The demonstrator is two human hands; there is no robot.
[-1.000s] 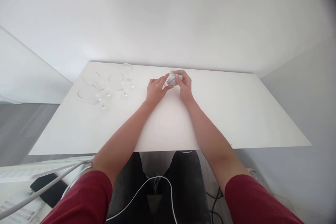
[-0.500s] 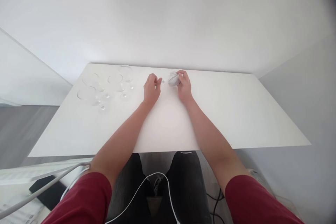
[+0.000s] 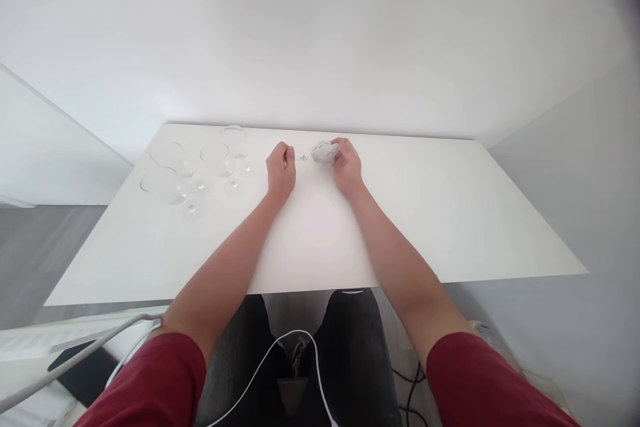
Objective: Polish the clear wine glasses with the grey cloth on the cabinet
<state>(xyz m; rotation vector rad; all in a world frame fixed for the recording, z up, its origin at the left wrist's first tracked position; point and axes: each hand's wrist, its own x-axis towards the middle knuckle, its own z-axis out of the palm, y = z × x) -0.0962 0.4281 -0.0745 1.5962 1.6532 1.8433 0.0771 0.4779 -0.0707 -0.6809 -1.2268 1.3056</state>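
Observation:
Both my hands rest at the far middle of the white table [image 3: 450,213]. My right hand [image 3: 346,165] is closed round a small grey-white bundle [image 3: 320,152], perhaps a cloth around glass. My left hand [image 3: 281,168] is curled into a fist a short way to its left. A thin clear piece [image 3: 303,158], like a glass stem, shows between the two hands; I cannot tell whether the left fingers grip its end. Several clear stemmed glasses [image 3: 216,156] stand upright to the left of my left hand.
The table's back edge meets a white wall. A white cable [image 3: 280,353] hangs over my lap below the near edge. A grey pole [image 3: 75,360] and a dark flat object [image 3: 80,373] lie at lower left.
My left hand has drawn away to the left from the bundle and curled into a fist. The right hand keeps its hold and has shifted slightly left.

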